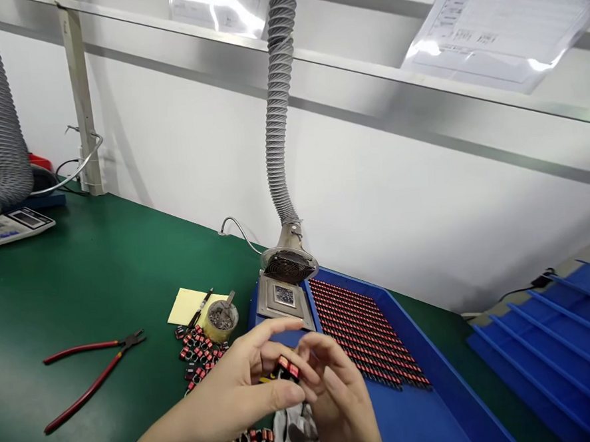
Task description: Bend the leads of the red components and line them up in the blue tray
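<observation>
Two small red-and-black electronic components (289, 368) sit side by side among the fingers of my left hand (240, 384), which is closed on them. A short yellow piece (265, 380) shows beside them, partly hidden by the fingers. My right hand (343, 395) is curled close against the left fingertips; what its fingers hold, if anything, is hidden. A grey-and-white stained cloth (295, 438) lies below my hands. Loose components of the same kind (198, 353) are heaped left of my hands, and more (251, 440) lie near the front.
A blue tray (406, 321) holds rows of red-and-black components (366, 330). Beside it stands a metal-framed solder pot (280, 298) under an extraction hose (281, 115). A small tub (220, 319), pen (200, 308), yellow paper (187, 304) and red-handled pliers (97, 376) lie leftward.
</observation>
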### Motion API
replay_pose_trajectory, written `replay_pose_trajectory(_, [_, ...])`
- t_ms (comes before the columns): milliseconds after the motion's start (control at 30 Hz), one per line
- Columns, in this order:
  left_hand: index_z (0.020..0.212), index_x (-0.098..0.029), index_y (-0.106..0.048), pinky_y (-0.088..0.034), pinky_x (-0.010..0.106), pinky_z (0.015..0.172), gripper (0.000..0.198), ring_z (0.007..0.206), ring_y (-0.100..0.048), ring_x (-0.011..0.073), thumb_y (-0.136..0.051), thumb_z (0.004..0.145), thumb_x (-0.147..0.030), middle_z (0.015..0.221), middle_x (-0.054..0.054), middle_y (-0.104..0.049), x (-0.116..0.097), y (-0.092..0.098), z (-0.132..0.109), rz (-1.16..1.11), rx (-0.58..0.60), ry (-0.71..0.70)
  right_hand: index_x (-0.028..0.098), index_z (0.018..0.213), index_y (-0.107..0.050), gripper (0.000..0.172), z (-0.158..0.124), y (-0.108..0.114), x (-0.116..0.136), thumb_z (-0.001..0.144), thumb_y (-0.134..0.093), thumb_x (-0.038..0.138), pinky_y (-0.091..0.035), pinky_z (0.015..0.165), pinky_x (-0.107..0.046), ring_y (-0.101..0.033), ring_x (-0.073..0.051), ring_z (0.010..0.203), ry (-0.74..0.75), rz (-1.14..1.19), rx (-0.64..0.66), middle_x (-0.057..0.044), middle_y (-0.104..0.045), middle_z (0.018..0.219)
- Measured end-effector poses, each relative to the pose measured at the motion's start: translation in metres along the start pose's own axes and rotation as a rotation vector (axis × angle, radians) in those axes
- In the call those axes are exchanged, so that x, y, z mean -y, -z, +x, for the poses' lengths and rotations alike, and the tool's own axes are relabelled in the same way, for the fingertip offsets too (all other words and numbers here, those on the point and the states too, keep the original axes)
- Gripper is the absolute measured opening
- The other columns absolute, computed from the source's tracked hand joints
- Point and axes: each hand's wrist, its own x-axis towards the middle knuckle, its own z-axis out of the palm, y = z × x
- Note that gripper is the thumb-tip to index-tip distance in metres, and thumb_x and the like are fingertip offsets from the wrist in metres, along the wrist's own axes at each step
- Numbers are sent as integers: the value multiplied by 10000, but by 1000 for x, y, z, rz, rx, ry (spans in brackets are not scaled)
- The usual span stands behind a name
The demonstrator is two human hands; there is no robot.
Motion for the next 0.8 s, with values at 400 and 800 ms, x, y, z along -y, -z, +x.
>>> replay_pose_trajectory(400, [1349, -269, -451, -490, 246, 785, 642, 911, -639, 149, -714, 774, -156, 923, -6, -699, -10, 4, -4, 162, 59, 185, 214, 642, -696, 213, 2, -4, 15, 770, -742, 378, -346, 435, -172, -374, -53, 428, 19, 63, -146, 59, -404, 505])
replay_pose_trajectory(800, [1292, -273, -499, -479, 226, 736, 587, 881, -632, 137, -702, 766, -110, 906, -14, -687, -8, 4, -2, 132, 53, 144, 223, 725, -759, 206, -1, -1, -4, 753, -746, 427, -414, 480, -235, -443, -90, 445, -2, -127, 61, 20, -513, 539])
